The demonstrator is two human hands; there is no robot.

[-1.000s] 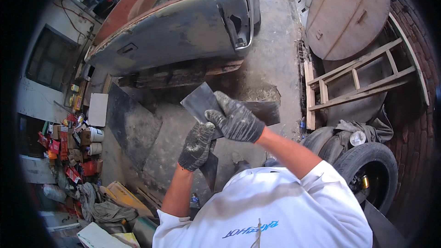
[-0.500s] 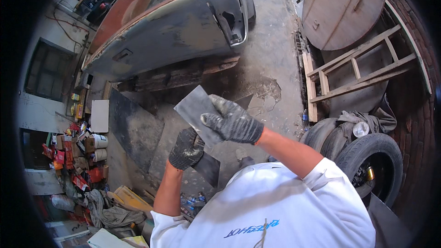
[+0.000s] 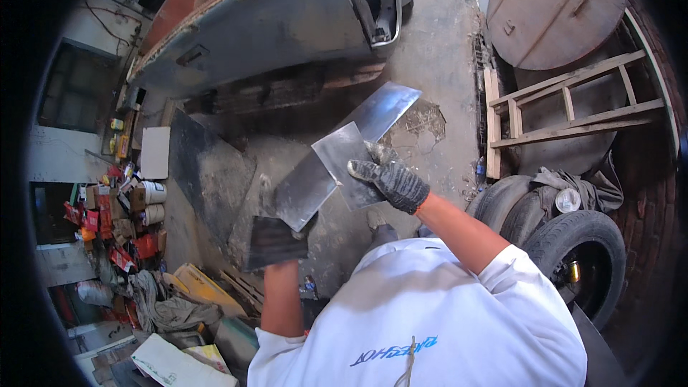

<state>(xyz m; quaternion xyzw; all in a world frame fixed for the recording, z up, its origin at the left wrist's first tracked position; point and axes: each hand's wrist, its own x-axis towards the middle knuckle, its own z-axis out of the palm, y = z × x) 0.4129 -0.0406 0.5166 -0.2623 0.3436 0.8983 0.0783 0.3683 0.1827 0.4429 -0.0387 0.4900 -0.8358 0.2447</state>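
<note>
Both my hands wear dark knitted work gloves with pale, chalky smears. My right hand (image 3: pixel 396 180) grips a thin grey rectangular metal plate (image 3: pixel 347 160), its thumb lying across the upper face. Behind that plate runs a longer, shiny metal strip (image 3: pixel 388 110), tilted up and away to the right. My left hand (image 3: pixel 276 241) is at the strip's near lower end and seems closed on it, though motion smears the fingers. The smaller plate overlaps the strip's middle; whether they touch is hard to tell.
Ahead lies a grey and rust-red vehicle body (image 3: pixel 251 39) on dark timbers. Tyres (image 3: pixel 584 258), a wooden ladder frame (image 3: pixel 573 129) and a round wooden board (image 3: pixel 552 14) line the right. Boxes and buckets (image 3: pixel 153 192) crowd the left. The concrete floor is broken in one patch (image 3: pixel 423 127).
The strip in my left hand has swung from below the smaller plate to up beyond it. My left hand has dropped slightly; my right hand and its plate have shifted right.
</note>
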